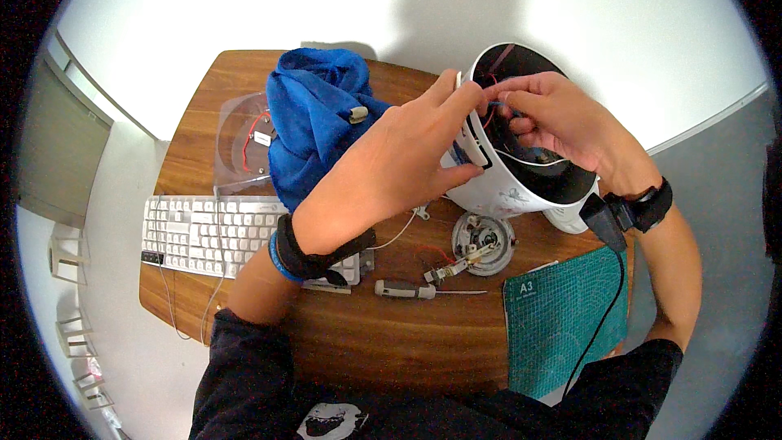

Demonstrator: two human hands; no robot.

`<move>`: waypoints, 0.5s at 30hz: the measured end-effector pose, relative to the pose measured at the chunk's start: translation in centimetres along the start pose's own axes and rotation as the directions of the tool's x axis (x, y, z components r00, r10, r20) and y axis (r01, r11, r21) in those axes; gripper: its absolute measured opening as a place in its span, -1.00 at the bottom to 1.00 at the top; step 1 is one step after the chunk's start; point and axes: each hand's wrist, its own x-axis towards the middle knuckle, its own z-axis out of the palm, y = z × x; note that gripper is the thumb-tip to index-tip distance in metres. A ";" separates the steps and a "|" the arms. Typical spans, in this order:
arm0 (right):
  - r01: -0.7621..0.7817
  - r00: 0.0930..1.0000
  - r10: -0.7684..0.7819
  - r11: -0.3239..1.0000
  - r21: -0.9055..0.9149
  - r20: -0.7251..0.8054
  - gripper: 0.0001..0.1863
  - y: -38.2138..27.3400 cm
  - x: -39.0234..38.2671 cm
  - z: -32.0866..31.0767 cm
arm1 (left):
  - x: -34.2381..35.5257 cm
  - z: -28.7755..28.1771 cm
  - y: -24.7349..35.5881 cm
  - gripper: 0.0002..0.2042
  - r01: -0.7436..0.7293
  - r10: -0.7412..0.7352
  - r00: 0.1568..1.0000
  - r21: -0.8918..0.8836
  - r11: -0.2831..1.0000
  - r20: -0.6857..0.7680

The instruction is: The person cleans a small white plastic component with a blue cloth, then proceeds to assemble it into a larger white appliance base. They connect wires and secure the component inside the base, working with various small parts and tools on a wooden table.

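A white, black-lined cylindrical housing [515,194] leans at the back right of the table, its wide mouth turned up toward me. At its left rim, my left hand [399,155] grips a white, dark-edged panel [477,143] between thumb and fingers. My right hand [562,118] is over the mouth, thumb and fingers pinched on a thin wire [497,103] that looks blue at the fingertips. A red wire [489,121] runs down beside it into the housing. Inside, a white cable [529,161] curves below my right fingers; what lies deeper is mostly hidden.
Left of the hands are a crumpled blue cloth [318,122], a clear plastic cover [236,147] and a white keyboard [204,232]. Nearer me lie a screwdriver [407,288], a round metal-and-plastic part [482,243] and a green cutting mat [562,326]. A black cable [607,310] hangs from my right wrist.
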 end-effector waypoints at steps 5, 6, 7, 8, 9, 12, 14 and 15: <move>0.193 0.947 -0.314 0.729 -0.657 -0.071 -0.72 -0.6 -0.7 -0.1 | 0.0 -0.6 0.4 -0.37 0.060 -0.059 0.997 -0.020 0.998 0.049; 0.232 0.915 -0.402 0.577 -0.783 -0.025 -0.73 -0.6 -0.9 -0.4 | -0.1 -0.6 0.4 -0.37 0.044 -0.043 0.999 -0.012 0.999 0.031; 0.254 0.861 -0.508 0.482 -0.838 -0.031 -0.74 -0.1 -1.0 -0.9 | -0.2 -0.5 0.3 -0.37 0.027 -0.027 1.000 -0.005 1.000 0.013; 0.260 0.795 -0.607 0.384 -0.886 -0.030 -0.75 0.7 -1.3 -1.4 | -0.2 -0.3 0.3 -0.36 0.008 -0.008 1.000 0.001 1.000 -0.002; 0.252 0.718 -0.696 0.283 -0.925 -0.018 -0.75 1.2 -1.7 -1.6 | -0.1 -0.4 0.5 -0.37 0.025 -0.024 1.000 -0.018 1.000 0.019; 0.191 0.681 -0.732 0.208 -0.959 -0.023 -0.77 1.2 -4.0 -0.9 | -0.2 -0.4 0.5 -0.38 0.050 -0.049 0.998 -0.040 0.998 0.041; 0.166 0.698 -0.706 0.317 -0.934 -0.116 -0.78 1.6 -6.4 0.7 | -0.3 0.2 0.1 -0.38 0.013 -0.013 1.000 -0.036 0.999 0.016; 0.153 0.706 -0.689 0.373 -0.915 -0.163 -0.78 2.1 -7.4 1.4 | -0.3 0.4 0.0 -0.38 0.001 -0.001 1.000 -0.035 0.999 0.006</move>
